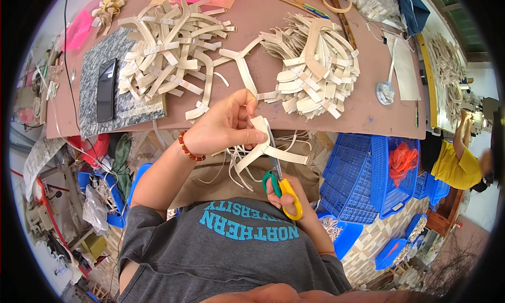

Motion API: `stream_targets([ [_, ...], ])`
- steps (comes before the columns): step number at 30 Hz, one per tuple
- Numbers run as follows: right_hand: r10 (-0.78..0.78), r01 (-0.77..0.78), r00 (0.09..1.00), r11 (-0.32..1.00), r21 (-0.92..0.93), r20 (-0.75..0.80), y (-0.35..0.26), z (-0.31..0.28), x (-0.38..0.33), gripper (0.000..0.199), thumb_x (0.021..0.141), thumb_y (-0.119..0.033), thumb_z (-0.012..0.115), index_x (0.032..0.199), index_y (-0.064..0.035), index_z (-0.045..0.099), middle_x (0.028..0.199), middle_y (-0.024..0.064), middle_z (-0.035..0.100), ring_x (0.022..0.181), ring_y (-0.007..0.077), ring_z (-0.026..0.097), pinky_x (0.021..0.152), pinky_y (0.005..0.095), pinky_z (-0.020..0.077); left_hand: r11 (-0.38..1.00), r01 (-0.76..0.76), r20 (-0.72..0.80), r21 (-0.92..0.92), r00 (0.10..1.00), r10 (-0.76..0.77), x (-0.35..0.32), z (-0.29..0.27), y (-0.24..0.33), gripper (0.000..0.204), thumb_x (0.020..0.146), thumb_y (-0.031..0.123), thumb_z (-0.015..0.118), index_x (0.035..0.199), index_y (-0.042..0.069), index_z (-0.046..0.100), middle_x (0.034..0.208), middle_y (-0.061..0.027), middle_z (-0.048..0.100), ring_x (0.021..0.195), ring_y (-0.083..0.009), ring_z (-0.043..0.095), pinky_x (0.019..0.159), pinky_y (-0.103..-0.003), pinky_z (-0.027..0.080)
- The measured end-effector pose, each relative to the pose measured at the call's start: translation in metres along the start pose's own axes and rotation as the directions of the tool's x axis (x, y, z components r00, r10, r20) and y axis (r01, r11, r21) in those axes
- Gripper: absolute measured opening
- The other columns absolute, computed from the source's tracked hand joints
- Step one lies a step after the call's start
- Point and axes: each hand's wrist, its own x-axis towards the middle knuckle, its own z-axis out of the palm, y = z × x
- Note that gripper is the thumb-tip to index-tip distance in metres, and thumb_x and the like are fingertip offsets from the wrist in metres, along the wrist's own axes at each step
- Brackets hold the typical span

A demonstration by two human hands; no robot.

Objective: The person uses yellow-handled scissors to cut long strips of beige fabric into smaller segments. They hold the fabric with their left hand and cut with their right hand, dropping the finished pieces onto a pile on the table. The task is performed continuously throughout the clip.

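My left hand pinches a cream Y-shaped strap piece between thumb and fingers, just off the table's near edge. Its arms spread toward my right and downward. My right hand has its fingers through the loops of a pair of scissors with one green and one yellow handle. The blades point away from me and lie against the strap piece, partly hidden by it. Thin cream strips hang over my lap below the piece. A single Y-shaped strap lies on the table beyond my left hand.
On the table are a loose strap pile at left and a neater stack at right. A phone rests on a grey stone slab. Tape lies far right. Blue crates stand right; a person in yellow works beyond.
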Motion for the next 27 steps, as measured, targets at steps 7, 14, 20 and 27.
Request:
stream_targets([
  [7, -0.005, 0.006, 0.999, 1.000, 0.007, -0.040, 0.001, -0.003, 0.001, 0.050, 0.079, -0.050, 0.063, 0.079, -0.0009, 0.052, 0.072, -0.0016, 0.048, 0.064, 0.0054, 0.046, 0.057, 0.0210, 0.0381, 1.000, 0.014, 0.053, -0.027, 0.999, -0.013, 0.001, 0.000, 0.004, 0.037, 0.077, -0.004, 0.066, 0.087, 0.010, 0.033, 0.074, -0.0015, 0.056, 0.066, -0.0069, 0.058, 0.055, -0.019, 0.047],
  [14, 0.001, -0.002, 0.999, 1.000, -0.020, -0.047, 0.006, -0.004, 0.002, 0.047, 0.079, -0.046, 0.063, 0.081, -0.0009, 0.054, 0.070, -0.0016, 0.051, 0.065, 0.0058, 0.048, 0.058, 0.0214, 0.0405, 0.999, 0.047, 0.104, -0.014, 0.994, -0.046, 0.003, -0.001, 0.002, 0.040, 0.075, -0.007, 0.066, 0.086, 0.010, 0.031, 0.076, -0.0014, 0.054, 0.068, -0.0065, 0.058, 0.057, -0.019, 0.049],
  [20, -0.013, 0.013, 1.000, 1.000, 0.017, -0.017, 0.012, -0.006, 0.000, 0.053, 0.077, -0.053, 0.064, 0.080, -0.0013, 0.054, 0.069, -0.0018, 0.051, 0.062, 0.0061, 0.048, 0.055, 0.0216, 0.0394, 0.998, 0.055, 0.119, -0.027, 0.992, -0.052, 0.003, 0.002, 0.005, 0.038, 0.077, -0.005, 0.066, 0.085, 0.010, 0.032, 0.075, -0.0017, 0.055, 0.068, -0.0070, 0.058, 0.058, -0.019, 0.048],
  [27, 0.033, -0.026, 0.981, 0.999, 0.038, -0.193, -0.002, 0.008, 0.000, 0.070, 0.072, -0.070, 0.055, 0.086, -0.0021, 0.051, 0.066, -0.0006, 0.047, 0.056, 0.0060, 0.043, 0.047, 0.0202, 0.0331, 0.974, -0.019, 0.220, -0.224, 0.973, 0.069, 0.005, -0.009, -0.012, 0.030, 0.081, -0.001, 0.063, 0.097, 0.008, 0.040, 0.080, -0.0022, 0.057, 0.070, -0.0079, 0.058, 0.060, -0.020, 0.048],
])
